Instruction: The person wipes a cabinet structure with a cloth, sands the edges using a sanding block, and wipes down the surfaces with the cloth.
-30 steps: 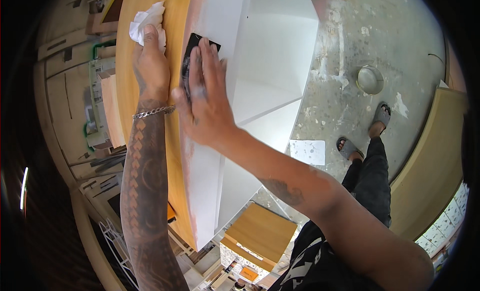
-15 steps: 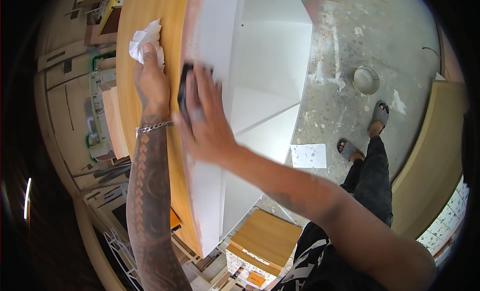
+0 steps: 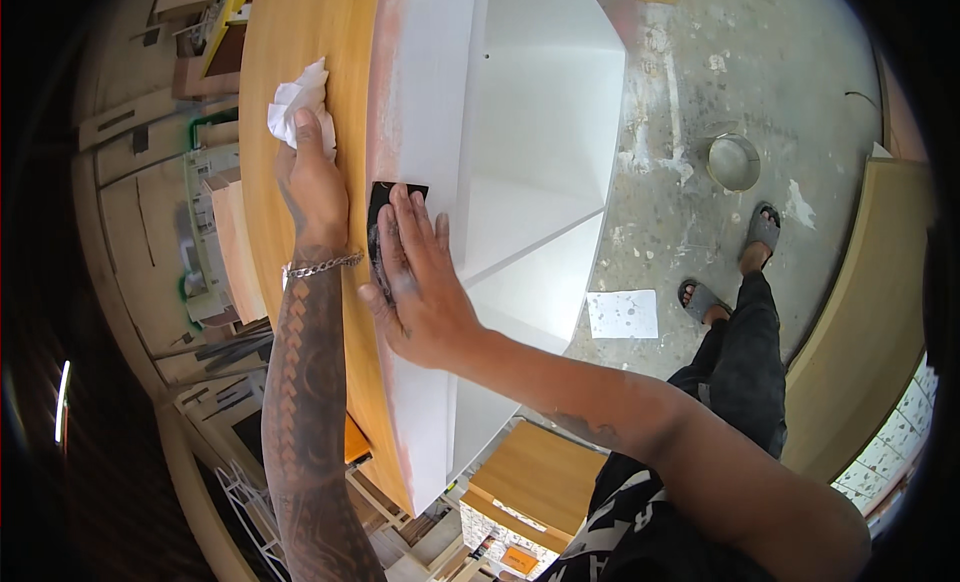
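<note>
left grip (image 3: pixel 318 190) pinches crumpled paper (image 3: pixel 294 100); right grip (image 3: pixel 428 310) lies flat over black block (image 3: pixel 384 196); white lettering (image 3: pixel 604 538) marks shirt (image 3: pixel 705 527).

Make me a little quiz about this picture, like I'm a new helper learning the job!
1. Pick one: what does the left grip hold?
a) a blue sponge
b) a white crumpled wad
c) a red brush
2. True or false: the right grip has its fingers on a black block.
3. Fill in: the round container stands on the grey ____.

Key: 1. b; 2. true; 3. floor.
</note>
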`<control>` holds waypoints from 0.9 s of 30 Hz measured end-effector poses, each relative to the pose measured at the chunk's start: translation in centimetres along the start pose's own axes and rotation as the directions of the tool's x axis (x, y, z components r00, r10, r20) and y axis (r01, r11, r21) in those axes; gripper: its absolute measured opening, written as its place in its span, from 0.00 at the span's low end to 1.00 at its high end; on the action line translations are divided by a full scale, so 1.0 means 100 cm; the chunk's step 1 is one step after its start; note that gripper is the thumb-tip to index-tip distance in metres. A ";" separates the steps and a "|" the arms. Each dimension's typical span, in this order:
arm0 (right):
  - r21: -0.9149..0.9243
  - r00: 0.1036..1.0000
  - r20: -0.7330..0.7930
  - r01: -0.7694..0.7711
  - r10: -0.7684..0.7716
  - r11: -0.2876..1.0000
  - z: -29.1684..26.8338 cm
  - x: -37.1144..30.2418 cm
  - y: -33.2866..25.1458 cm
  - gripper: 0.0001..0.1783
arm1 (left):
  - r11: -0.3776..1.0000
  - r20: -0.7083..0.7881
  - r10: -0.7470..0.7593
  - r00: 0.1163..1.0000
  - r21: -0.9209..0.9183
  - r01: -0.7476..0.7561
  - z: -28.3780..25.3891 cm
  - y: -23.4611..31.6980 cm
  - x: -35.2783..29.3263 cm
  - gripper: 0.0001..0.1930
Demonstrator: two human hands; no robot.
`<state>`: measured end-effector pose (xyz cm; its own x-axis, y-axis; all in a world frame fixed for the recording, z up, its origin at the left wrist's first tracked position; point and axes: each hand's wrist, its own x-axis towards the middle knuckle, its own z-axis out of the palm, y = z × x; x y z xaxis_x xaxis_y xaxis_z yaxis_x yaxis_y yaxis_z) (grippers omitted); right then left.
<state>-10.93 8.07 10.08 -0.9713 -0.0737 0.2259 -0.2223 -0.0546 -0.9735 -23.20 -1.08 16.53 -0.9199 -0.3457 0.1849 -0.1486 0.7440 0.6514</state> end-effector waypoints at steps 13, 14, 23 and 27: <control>0.023 0.994 -0.106 0.031 -0.028 0.999 -0.010 0.036 0.020 0.42 | 0.999 -0.011 -0.039 0.999 -0.012 0.038 0.018 0.012 0.000 0.27; 0.086 0.996 -0.087 0.018 -0.010 0.996 -0.002 0.024 0.008 0.42 | 1.000 -0.009 0.028 1.000 -0.005 -0.028 0.007 0.005 0.001 0.27; 0.064 1.000 -0.010 0.008 -0.007 0.998 -0.001 0.005 0.011 0.42 | 0.997 0.025 0.041 0.999 -0.068 -0.039 0.007 -0.001 0.002 0.28; 0.009 0.997 -0.055 0.051 -0.051 0.999 -0.001 0.043 0.021 0.46 | 0.999 0.027 0.038 0.999 -0.010 -0.038 -0.007 -0.008 0.002 0.28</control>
<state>-15.62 7.75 8.98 -0.9620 -0.0164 0.2727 -0.2710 -0.0673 -0.9602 -23.06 -2.19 16.53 -0.9343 -0.3018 0.1896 -0.1103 0.7508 0.6512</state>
